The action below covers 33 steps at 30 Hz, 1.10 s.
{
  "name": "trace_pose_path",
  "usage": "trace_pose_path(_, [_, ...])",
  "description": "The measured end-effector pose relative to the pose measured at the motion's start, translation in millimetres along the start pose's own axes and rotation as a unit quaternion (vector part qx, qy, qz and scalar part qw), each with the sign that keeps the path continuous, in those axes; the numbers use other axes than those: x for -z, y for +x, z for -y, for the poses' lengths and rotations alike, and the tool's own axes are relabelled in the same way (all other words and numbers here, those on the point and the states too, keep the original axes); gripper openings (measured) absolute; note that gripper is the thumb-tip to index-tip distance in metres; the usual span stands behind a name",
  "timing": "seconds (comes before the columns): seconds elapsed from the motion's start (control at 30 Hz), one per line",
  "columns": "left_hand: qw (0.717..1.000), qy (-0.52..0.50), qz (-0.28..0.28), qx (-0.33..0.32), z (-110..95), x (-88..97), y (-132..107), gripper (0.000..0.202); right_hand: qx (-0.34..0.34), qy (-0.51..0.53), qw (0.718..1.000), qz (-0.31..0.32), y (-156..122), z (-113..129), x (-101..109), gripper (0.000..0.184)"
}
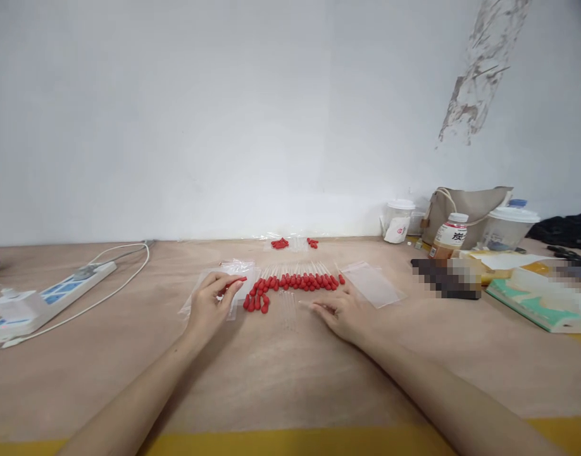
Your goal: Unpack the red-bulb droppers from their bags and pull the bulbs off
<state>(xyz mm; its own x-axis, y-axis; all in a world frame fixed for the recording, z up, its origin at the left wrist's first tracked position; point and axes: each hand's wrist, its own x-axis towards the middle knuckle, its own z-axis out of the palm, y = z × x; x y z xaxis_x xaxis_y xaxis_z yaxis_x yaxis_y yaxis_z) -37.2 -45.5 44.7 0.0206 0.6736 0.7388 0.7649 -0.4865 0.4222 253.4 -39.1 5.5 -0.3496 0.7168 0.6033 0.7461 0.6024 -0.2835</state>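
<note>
Clear, slim tubes [288, 310] lay nearest me on the brown bench [290, 380]. My right hand [345, 310] pinched a thin pale piece [304, 304], hard to make out; my left hand [212, 301] pinched a small red bulb [243, 279]. Beyond stretched red-bulbed, pale-stemmed droppers [306, 280]; farther, near the white wall [290, 126], lay loose red bulbs [280, 243].

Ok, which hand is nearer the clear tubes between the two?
Right. The right hand is just right of the clear tubes; the left hand lies farther left, beyond red bulbs.

Matt red bulbs [306, 280], perhaps rubber, glossy clear plastic bags [372, 284], smooth matt tabletop [290, 380]
</note>
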Motion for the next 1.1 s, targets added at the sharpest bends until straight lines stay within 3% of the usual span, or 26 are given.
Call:
trace_pose_path(0.23, [0.991, 0.048, 0.096, 0.080, 20, -13.7, -2, 0.032, -0.037, -0.011, 0.999, -0.006, 2, 17, -15, 0.022])
trace_pose_path(0.37, [0.991, 0.005, 0.113, 0.067, 16, -23.5, -7, 0.025, -0.051, -0.045, 0.998, -0.014, 7, 19, -18, 0.017])
trace_pose_path(0.5, [0.987, -0.001, 0.154, 0.049, 6, -31.8, -11, 0.014, -0.022, -0.018, 1.000, 0.011, 8, 21, -23, 0.017])
trace_pose_path(0.77, [0.982, -0.023, 0.178, 0.059, 6, -33.6, -17, 0.024, -0.026, 0.083, 0.996, 0.035, 5, 33, -18, 0.024])
trace_pose_path(0.9, [0.986, 0.011, 0.163, 0.037, 1, -28.9, -18, 0.022, -0.060, 0.092, 0.994, -0.005, 9, 21, -18, 0.021])
trace_pose_path(1.0, [0.987, 0.006, 0.160, 0.016, -4, -30.3, -20, 0.016, -0.100, 0.035, 0.994, -0.041, 18, 3, -17, 0.015])
trace_pose_path(1.1, [0.988, -0.013, 0.152, -0.011, -5, -35.5, -24, 0.011, -0.111, -0.042, 0.992, -0.038, 29, -13, -14, 0.015])
